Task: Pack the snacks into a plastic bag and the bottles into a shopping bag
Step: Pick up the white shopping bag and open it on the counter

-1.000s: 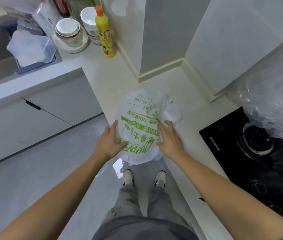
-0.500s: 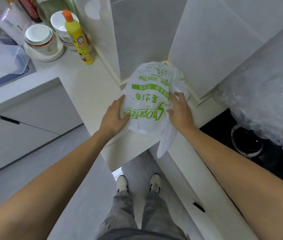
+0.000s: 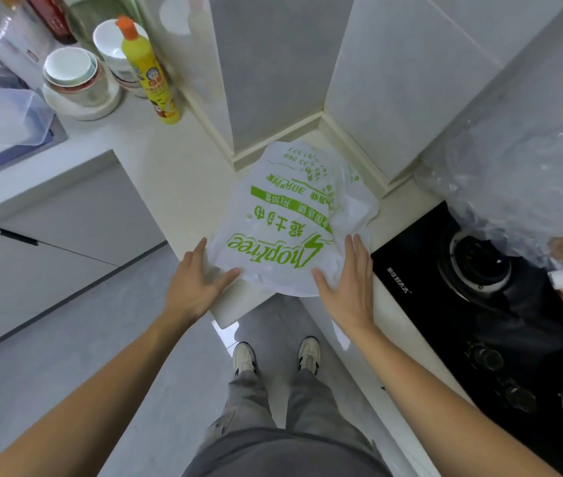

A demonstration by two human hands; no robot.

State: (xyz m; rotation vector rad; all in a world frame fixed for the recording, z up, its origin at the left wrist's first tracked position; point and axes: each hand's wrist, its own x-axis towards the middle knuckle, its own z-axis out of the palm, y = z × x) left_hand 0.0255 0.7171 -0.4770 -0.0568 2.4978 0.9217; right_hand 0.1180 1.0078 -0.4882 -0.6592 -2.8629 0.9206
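A white plastic bag [image 3: 288, 232] with green printing lies flat on the pale surface [image 3: 183, 173], at the corner where the surface meets the tiled wall. Its near edge hangs slightly over the front corner of the surface.

The left hand [image 3: 194, 284] rests at the bag's near left edge, fingers spread and extended, thumb lying on the plastic. The right hand [image 3: 348, 277] rests at the bag's near right edge, fingers straight and close together, thumb out to the side on the plastic. Both hands are flat and open against the bag; neither pinches or grips it.

Just right of the bag is a black stove [image 3: 479, 304] set into the surface. Above the stove, at the right edge of the view, hangs a clear crumpled bag [image 3: 514, 187] with some coloured packets showing at its lower end; what they are is too blurred to tell.

Far left on the surface stand a yellow bottle [image 3: 151, 77] with an orange cap, stacked bowls [image 3: 75, 77] on a plate, and a clear plastic box [image 3: 1, 122]. Below, the person's grey trousers and white shoes [image 3: 243, 356] stand on the grey floor.
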